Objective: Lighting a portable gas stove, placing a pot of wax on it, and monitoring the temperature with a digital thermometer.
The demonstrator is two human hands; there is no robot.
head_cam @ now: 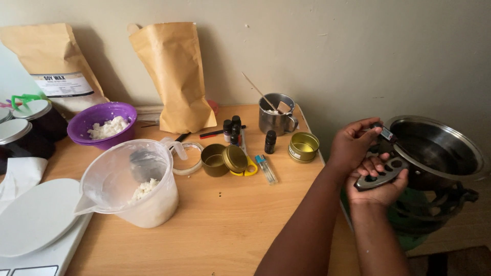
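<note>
Off the right edge of the worktop [230,225], a steel pot [434,148] sits on a dark burner stand [440,202], its inside dark and its contents not readable. The right hand [381,186] is closed around the pot's flat slotted handle [378,176]; the left hand [353,145] pinches a small digital thermometer [387,134] at the pot's rim. On the wood, a clear plastic jug [133,184] holds white wax flakes at the bottom, and a purple bowl [102,125] holds more of the same. A steel mug [276,115] carries a thin wooden stick and a white lump. Three gold tins stand open and bare inside: two touching [225,159], one apart [303,146] near the mug. Four small dark bottles [232,130] cluster between them, beside one lighter [266,169]. Two brown paper pouches [174,76] lean on the plain beige wall. Two dark lidded jars [30,128] stand at far left, above a white scale [38,225].
</note>
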